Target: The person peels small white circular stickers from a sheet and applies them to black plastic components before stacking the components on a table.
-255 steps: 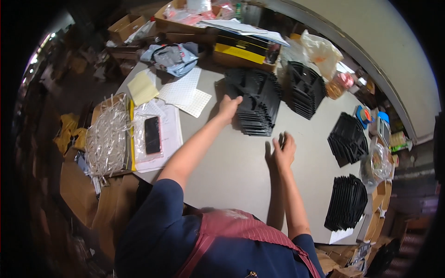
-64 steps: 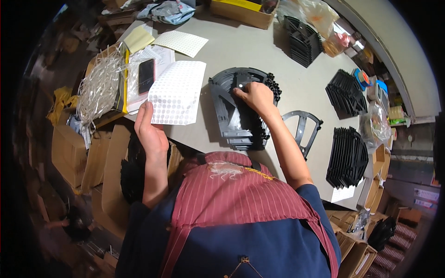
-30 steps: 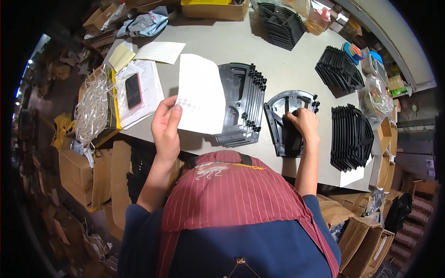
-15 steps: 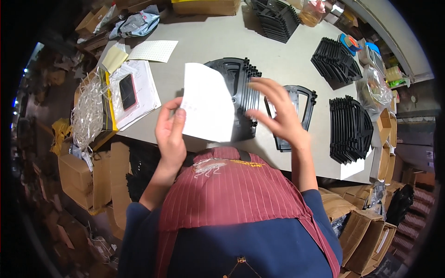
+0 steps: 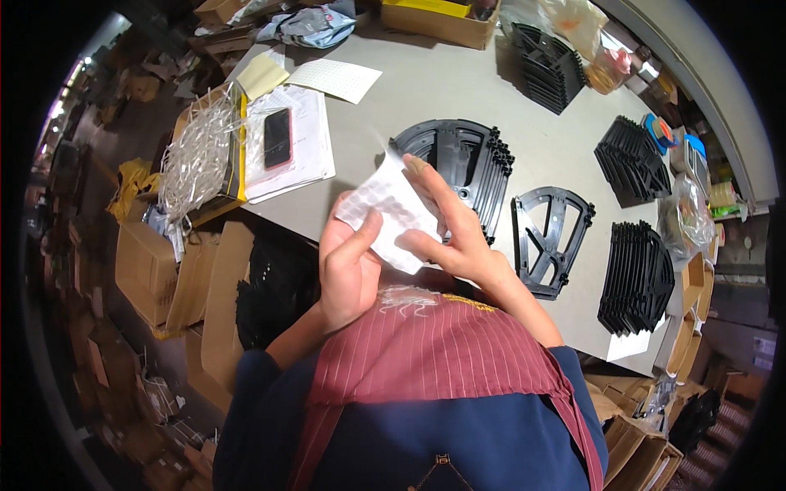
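Note:
A white sheet with rows of faint round spots (image 5: pixel 390 214) is held up in front of my body, curved and tilted. My left hand (image 5: pixel 348 274) pinches its lower left side, thumb on top. At the right side, my right hand (image 5: pixel 458 233) grips the sheet between thumb and fingers. Behind it lies a stack of black half-round plastic frames (image 5: pixel 458 147), partly covered by the sheet and my right hand. To the right of that stack, a single black plastic frame (image 5: pixel 540 254) rests flat on the grey table (image 5: pixel 360 123).
More black frame stacks stand at the right (image 5: pixel 637 278), farther back (image 5: pixel 632 159) and at the far side (image 5: pixel 547 69). On the left are a phone (image 5: pixel 278 137) on papers, a dotted sheet (image 5: pixel 337 78) and a box of clear strips (image 5: pixel 196 155). Cardboard boxes (image 5: pixel 147 270) flank the table.
My right hand has moved left and taken hold of the sheet, which is now bent and turned. The view has shifted, so the table things appear farther right and lower.

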Demonstrator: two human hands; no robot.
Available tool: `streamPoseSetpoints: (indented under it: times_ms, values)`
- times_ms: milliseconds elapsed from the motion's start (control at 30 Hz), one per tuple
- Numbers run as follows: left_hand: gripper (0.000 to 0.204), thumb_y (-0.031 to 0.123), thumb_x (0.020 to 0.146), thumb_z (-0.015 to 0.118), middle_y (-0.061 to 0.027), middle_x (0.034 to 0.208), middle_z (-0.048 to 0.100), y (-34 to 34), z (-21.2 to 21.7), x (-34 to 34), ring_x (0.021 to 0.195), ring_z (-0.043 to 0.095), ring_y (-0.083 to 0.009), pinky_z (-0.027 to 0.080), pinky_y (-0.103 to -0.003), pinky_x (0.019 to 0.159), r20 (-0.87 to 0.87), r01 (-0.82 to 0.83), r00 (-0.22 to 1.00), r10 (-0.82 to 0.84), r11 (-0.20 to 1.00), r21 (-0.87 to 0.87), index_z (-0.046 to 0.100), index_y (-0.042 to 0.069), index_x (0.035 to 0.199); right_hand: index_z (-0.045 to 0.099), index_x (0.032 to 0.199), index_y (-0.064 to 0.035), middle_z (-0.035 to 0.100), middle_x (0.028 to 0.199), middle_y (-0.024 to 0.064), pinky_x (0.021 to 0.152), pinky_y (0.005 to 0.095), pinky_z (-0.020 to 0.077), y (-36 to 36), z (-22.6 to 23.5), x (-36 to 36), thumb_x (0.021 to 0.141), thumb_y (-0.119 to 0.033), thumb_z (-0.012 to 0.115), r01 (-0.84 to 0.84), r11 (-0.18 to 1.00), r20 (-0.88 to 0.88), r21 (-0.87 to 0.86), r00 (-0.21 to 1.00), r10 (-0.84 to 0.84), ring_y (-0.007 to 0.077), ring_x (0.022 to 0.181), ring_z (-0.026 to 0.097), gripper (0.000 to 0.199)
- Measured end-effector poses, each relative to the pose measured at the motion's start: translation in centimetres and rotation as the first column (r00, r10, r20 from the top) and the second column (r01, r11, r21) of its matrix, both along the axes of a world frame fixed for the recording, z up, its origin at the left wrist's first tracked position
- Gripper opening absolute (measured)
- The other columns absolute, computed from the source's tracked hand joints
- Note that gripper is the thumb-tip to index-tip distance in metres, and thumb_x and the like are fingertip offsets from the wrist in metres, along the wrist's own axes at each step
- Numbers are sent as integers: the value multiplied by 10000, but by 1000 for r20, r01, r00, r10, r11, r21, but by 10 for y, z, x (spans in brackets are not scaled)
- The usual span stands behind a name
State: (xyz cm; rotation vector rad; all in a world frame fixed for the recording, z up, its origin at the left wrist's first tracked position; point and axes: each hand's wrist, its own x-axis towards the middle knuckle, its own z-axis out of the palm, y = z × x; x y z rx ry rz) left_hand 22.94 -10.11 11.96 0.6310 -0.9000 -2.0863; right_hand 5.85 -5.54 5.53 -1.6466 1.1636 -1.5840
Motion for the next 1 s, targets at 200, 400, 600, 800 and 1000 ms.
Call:
streamPoseSetpoints:
  times_ms: [200, 400, 600, 800, 1000]
  values:
    - [480, 149, 1072, 489, -146, 1454, 507, -6, -3, -1, 1340, 507, -246, 401, -418, 1118, -66, -118, 992, 111, 987, -110, 359, -15, 1503, 225, 1568, 70, 224, 1629, 317, 1223, 475, 283, -3, -7, -2, 904, -257, 770, 112, 990, -245, -80, 961, -129, 411, 1528, 251, 919]
    - [399, 119, 1060, 501, -140, 1365, 587, -3, -7, 2, 1285, 560, -249, 418, -421, 1104, -20, 73, 997, -73, 997, -25, 459, -25, 1430, 171, 1576, 65, 32, 1656, 332, 1214, 524, 295, -5, 3, 8, 882, -190, 796, 136, 976, -154, -171, 975, -162, 452, 1544, 146, 968]
    - [389, 120, 1063, 498, -140, 1332, 610, -7, -9, 2, 1195, 635, -246, 564, -406, 954, 29, 162, 986, -166, 980, 118, 460, 8, 1434, 242, 1547, 69, 99, 1633, 359, 1178, 525, 368, -13, -4, -3, 840, -199, 836, 213, 934, -98, -287, 963, -250, 474, 1508, 252, 961]
    - [469, 111, 1067, 491, -134, 1398, 575, -4, -8, -2, 1259, 606, -276, 541, -444, 999, -79, 104, 993, -92, 981, 165, 360, 47, 1513, 446, 1472, 49, 318, 1601, 297, 1140, 450, 412, -3, 13, -12, 888, -205, 786, 199, 968, -264, -153, 936, -234, 403, 1494, 342, 722]
    - [411, 57, 1006, 599, -102, 1333, 631, -5, -40, 2, 1231, 605, -194, 494, -353, 1027, 125, 48, 992, -23, 978, -204, 529, 18, 1408, 642, 1318, 28, 710, 1245, 126, 998, 315, 498, 8, 16, 0, 924, -150, 746, -48, 968, 422, 246, 904, -62, 157, 1141, 647, 446]
